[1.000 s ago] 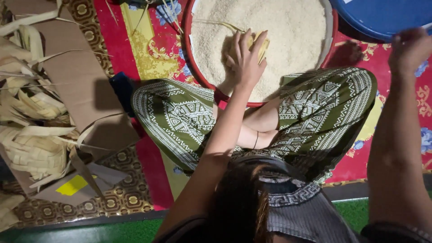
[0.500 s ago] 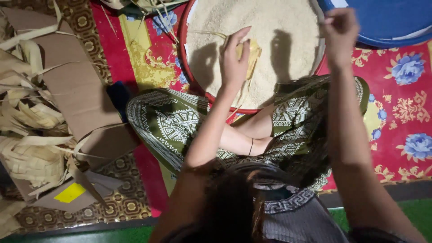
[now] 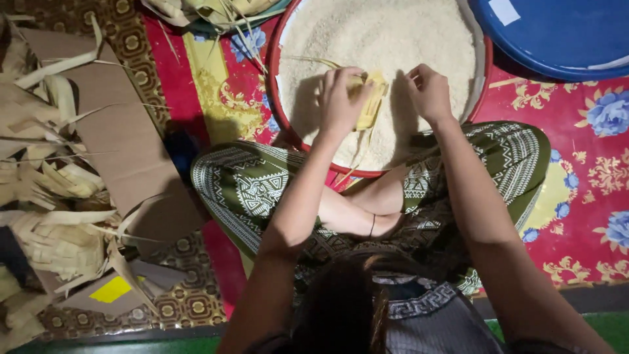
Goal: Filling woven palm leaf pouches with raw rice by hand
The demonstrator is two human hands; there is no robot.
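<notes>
Here, in the head view, the left hand [image 3: 341, 98] is curled around a small pale-yellow woven palm-leaf pouch [image 3: 369, 101], its fingers pressed together over the pouch's near side so that the pouch is pinched between fingers and thumb. The right hand [image 3: 429, 92] is held just beside the pouch, on the far side from the left fingers; its fingers are bent inward and loosely gathered, and whether anything is held in them cannot be told. A second ago this right hand was raised well apart, up by the round blue plastic lid [image 3: 557, 33]; half a second ago it was over the far part of the rice; now it has been brought down close to the pouch. The left hand has kept its grip on the pouch throughout. From this it is judged that the pouch is being worked with both hands over the grain.

Beneath both sets of fingers lies a wide round red-rimmed basin [image 3: 278, 124] filled with white uncooked rice [image 3: 380, 33]. Loose thin leaf strands trail from the pouch toward the crossed legs in green patterned cloth [image 3: 249, 190]. Well away from the left fingers, dried pale palm-leaf strips [image 3: 59, 190] are heaped on flat brown cardboard [image 3: 124, 144], all upon a red flowered mat [image 3: 590, 196].
</notes>
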